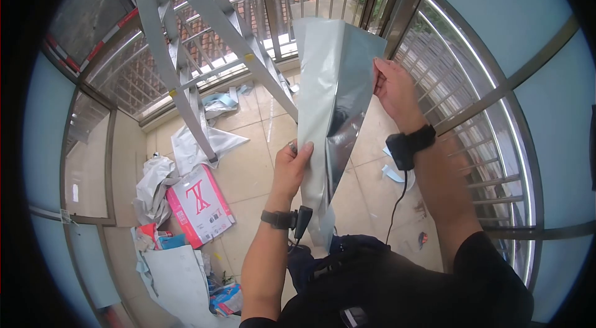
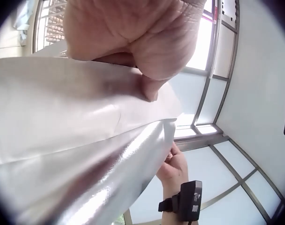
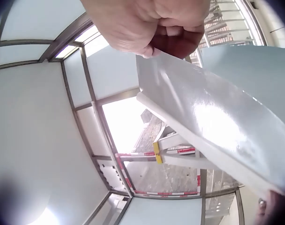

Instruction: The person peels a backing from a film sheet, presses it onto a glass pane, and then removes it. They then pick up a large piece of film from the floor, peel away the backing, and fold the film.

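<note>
A long sheet of glossy silvery film [image 1: 320,80], pale grey-green on one face, hangs folded lengthwise before the person's body. My left hand [image 1: 290,170] grips its left edge low down, the thumb lying on the near face and the other fingers hidden behind. Higher up, my right hand [image 1: 397,89] pinches the sheet's right edge near the top corner. In the right wrist view, the film [image 3: 212,112] slants down from the right fingertips toward the left hand [image 3: 269,211]. The left wrist view shows the thumb of the left hand [image 2: 133,37] pressing the film.
An aluminium stepladder [image 1: 186,36] stands at the back left. A pink-and-white box [image 1: 202,204], crumpled sheeting [image 1: 155,182] and a white board [image 1: 177,278] lie on the tiled floor at left. Metal railings [image 1: 459,67] and framed panels surround the space; pale-blue scraps [image 1: 392,173] lie at right.
</note>
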Available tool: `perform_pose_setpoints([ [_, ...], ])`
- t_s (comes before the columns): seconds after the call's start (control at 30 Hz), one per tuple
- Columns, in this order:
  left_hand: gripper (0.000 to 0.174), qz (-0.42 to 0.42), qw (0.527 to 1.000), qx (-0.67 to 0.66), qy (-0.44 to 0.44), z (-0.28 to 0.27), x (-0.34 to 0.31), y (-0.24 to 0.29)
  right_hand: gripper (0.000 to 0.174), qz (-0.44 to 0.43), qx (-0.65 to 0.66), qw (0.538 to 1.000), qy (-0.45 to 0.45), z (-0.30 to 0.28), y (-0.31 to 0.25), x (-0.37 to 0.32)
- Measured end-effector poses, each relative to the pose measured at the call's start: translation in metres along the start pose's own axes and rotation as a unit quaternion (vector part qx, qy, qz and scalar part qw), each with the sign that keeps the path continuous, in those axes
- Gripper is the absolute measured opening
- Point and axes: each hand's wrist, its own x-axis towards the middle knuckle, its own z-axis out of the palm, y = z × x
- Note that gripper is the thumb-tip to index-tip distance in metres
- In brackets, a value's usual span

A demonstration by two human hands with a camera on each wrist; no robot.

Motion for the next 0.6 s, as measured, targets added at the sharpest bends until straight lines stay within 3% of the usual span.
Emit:
perform_pose_setpoints([
  [0.07, 0.025, -0.01, 0.997, 0.071, 0.014, 0.005, 0.009, 0.01, 0.03, 0.079, 0.053, 0.995, -0.017, -0.001, 0.002, 0.005],
  [0.1, 0.025, -0.009, 0.997, 0.074, 0.012, 0.007, 0.017, 0.011, 0.03, 0.077, 0.055, 0.995, -0.017, 0.001, 0.002, 0.002],
  [0.17, 0.026, -0.006, 0.993, 0.108, 0.041, 0.012, 0.034, 0.011, 0.049, 0.128, 0.087, 0.988, -0.013, 0.005, 0.002, -0.009],
  [0.3, 0.027, -0.011, 0.992, 0.119, 0.032, 0.017, 0.06, 0.014, 0.055, 0.188, 0.177, 0.966, 0.019, -0.004, 0.012, -0.014],
  [0.4, 0.028, -0.012, 0.989, 0.144, 0.006, 0.016, 0.07, 0.019, 0.06, 0.168, 0.244, 0.955, 0.035, -0.024, 0.008, 0.019],
  [0.47, 0.027, 0.013, 0.982, 0.189, -0.023, 0.013, 0.071, 0.021, 0.05, 0.132, 0.22, 0.967, 0.013, -0.049, 0.0, 0.049],
  [0.53, 0.028, 0.005, 0.985, 0.172, 0.007, 0.015, 0.072, 0.016, 0.048, 0.13, 0.142, 0.977, 0.09, -0.06, -0.013, 0.063],
  [0.6, 0.028, -0.004, 0.987, 0.153, 0.04, 0.014, 0.076, 0.008, 0.049, 0.095, 0.085, 0.984, 0.123, -0.036, -0.017, 0.029],
])
